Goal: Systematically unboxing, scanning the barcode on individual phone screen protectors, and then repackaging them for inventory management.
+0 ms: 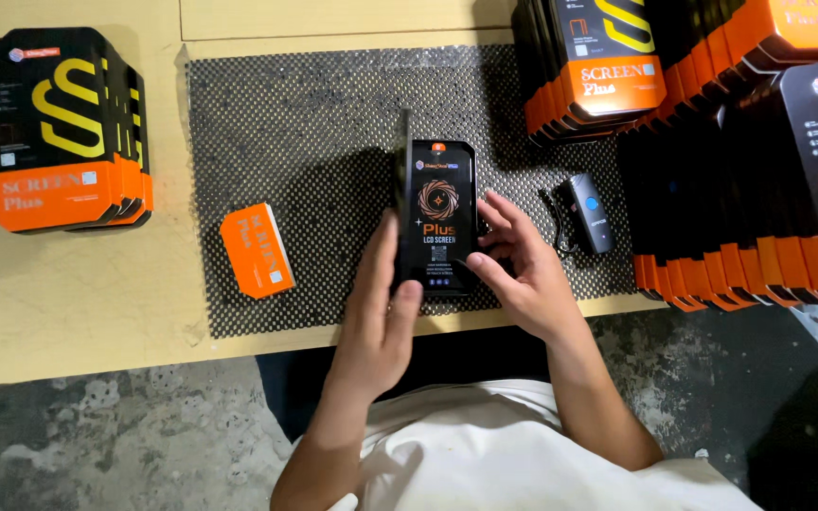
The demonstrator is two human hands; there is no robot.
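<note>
Black box (439,216) sits upright between both hands over mesh mat (314,142); left hand (381,308) clasps its edge, right hand (523,270) fingertips steady the face, printed side kept readable. Scanner (589,210) lies just right.

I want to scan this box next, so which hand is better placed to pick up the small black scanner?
Probably the right hand: the scanner lies just beyond it on the mat, while the left hand is across the black box both hands hold.

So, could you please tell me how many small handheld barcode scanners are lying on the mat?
1: the black scanner lies on the mesh mat, right of the right hand. Others may be hidden behind boxes.
</note>
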